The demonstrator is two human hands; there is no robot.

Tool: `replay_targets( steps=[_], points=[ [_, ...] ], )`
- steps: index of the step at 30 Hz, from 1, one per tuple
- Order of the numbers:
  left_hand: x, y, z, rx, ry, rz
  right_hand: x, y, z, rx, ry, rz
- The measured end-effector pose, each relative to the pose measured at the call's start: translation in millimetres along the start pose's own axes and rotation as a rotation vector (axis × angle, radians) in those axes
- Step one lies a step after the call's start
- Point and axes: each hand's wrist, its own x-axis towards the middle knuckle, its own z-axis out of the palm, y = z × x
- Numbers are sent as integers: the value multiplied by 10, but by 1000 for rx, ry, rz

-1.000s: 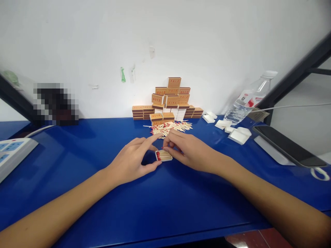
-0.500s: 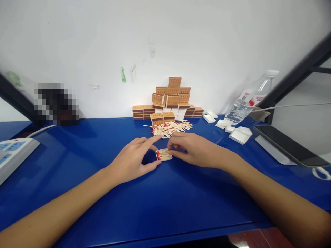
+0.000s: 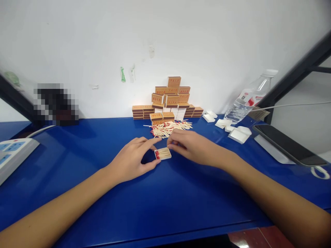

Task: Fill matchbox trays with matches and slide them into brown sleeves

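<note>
Two hands meet at frame centre on the blue surface (image 3: 85, 148). The left hand (image 3: 131, 160) has its grip pinched on the left end of the match-filled tray (image 3: 163, 153). The right hand (image 3: 192, 148) sits curled beside the tray's right edge, and whether its grip is closed cannot be told.

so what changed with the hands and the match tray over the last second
The right hand drew its fingertips back off the top of the match tray to its far right corner, leaving its contents uncovered. The left hand stayed at the tray's left end; tray, loose matches and stacked matchboxes kept their places.
</note>
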Motion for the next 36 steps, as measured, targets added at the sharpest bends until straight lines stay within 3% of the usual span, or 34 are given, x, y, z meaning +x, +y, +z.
replay_targets(
  steps=[3,8,10,14,20,24,27,36],
  points=[
    [15,-1,-28,-10,62,-1,-10,92,-141,-34,64,37],
    [20,-11,-34,-1,49,-23,-23,201,-261,-55,-85,171],
    [19,-9,-32,-5,38,-23,-25,228,-270,-80,-84,215],
    [36,-8,-53,-13,183,-39,-11,282,-226,-126,3,206],
    [66,-107,-60,64,370,-174,23,268,5,-104,73,80],
    [49,-129,-48,4,264,-133,13,158,93,146,141,60],
    [36,-94,-37,-47,156,-92,13,113,101,283,68,40],
    [30,-66,-38,-134,134,-136,41,121,110,333,14,95]
  ],
)
